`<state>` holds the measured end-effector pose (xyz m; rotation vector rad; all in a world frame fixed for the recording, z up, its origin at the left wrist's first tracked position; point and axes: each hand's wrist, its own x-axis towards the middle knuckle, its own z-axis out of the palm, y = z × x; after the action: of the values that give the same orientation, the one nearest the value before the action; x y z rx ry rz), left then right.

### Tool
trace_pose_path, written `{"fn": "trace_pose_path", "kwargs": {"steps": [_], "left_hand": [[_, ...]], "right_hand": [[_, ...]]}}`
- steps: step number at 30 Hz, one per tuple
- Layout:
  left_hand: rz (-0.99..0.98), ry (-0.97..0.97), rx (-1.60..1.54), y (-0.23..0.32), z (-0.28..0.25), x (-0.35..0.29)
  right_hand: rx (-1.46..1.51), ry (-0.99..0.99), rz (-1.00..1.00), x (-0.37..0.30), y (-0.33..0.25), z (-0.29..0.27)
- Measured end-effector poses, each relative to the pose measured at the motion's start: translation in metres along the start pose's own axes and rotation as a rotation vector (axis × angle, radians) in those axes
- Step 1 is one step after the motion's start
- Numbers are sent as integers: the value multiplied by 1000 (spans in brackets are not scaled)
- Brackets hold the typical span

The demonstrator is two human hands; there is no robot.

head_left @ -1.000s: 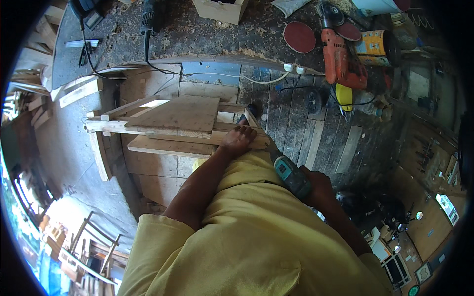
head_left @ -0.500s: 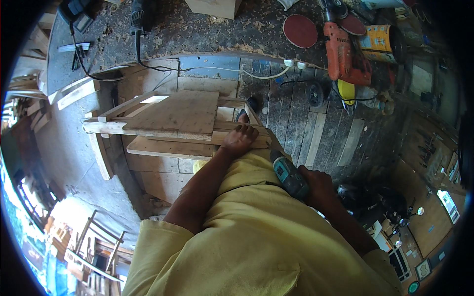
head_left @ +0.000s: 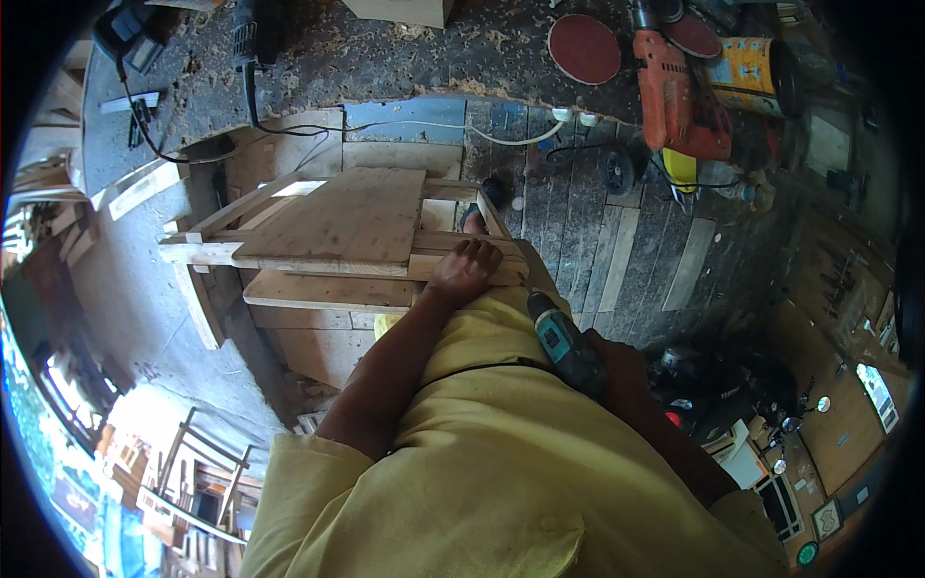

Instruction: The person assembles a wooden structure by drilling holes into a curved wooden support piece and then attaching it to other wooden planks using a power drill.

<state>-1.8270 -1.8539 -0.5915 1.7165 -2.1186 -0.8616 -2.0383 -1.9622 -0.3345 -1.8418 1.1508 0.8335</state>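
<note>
My right hand [head_left: 620, 364] is closed round the grip of a teal and black cordless drill [head_left: 565, 344], held against the right side of my yellow shirt with its nose turned up and away. My left hand [head_left: 464, 271] rests at the near right end of a pale wooden frame [head_left: 202, 252], fingers curled over its rail. A broad plank [head_left: 332, 220] lies across that frame, and a second board with rounded corners [head_left: 328, 291] shows below it. Whatever the drill's tip carries is too dark to make out.
A stained workbench [head_left: 385, 63] spans the far side, bearing an orange power drill [head_left: 667, 91], a red sanding disc [head_left: 584, 48] and a yellow can [head_left: 747, 77]. Cords hang off its front edge [head_left: 337, 128]. A motorcycle [head_left: 737, 385] stands at right; wooden chair frames [head_left: 198, 472] are at lower left.
The view has shifted slightly. My left hand stays on the wooden frame, and my right hand still holds the cordless drill at my side, hardly moved.
</note>
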Motion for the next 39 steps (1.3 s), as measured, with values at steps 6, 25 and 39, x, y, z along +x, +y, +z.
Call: {"fn": "trace_pose_path", "kwargs": {"steps": [6, 25, 39], "left_hand": [[-4, -18, -53, -3, -3, -3], [-42, -158, -46, 4, -22, 1], [-68, -200, -29, 7, -23, 4]], "right_hand": [[33, -28, 27, 2, -3, 1], [348, 136, 133, -18, -10, 28], [194, 102, 116, -20, -10, 27]]}}
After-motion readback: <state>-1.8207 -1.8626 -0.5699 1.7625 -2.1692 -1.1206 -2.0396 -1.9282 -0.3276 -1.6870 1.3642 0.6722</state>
